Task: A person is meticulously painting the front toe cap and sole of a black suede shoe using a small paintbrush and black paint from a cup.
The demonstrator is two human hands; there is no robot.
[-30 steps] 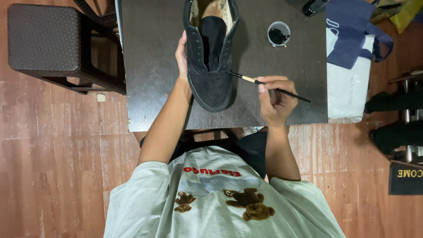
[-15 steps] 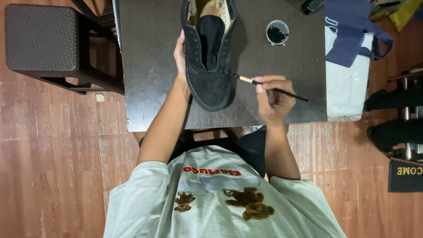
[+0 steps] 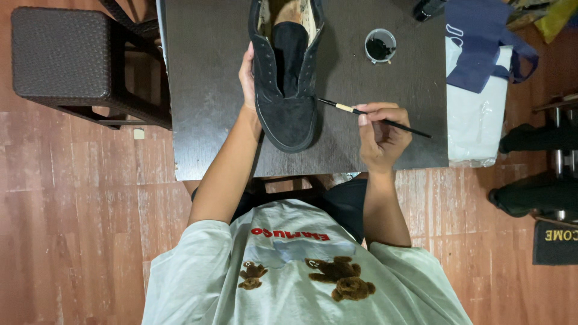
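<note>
My left hand point(image 3: 247, 72) steadies the black suede shoe point(image 3: 286, 78) on the dark worktop point(image 3: 205, 108); my right hand point(image 3: 380, 137) pinches a thin black paintbrush point(image 3: 373, 115), its tip seemingly touching the shoe's side.

A dark doormat point(image 3: 554, 242) with yellow letters lies on the floor at the right edge. A white plastic bag point(image 3: 472, 123) sits at the table's right side. A dark blue cloth bag point(image 3: 481, 42) lies on it.

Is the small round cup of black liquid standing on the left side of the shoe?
No, the cup stands on the table to the right of the black shoe, beyond the right hand holding the brush.
</note>
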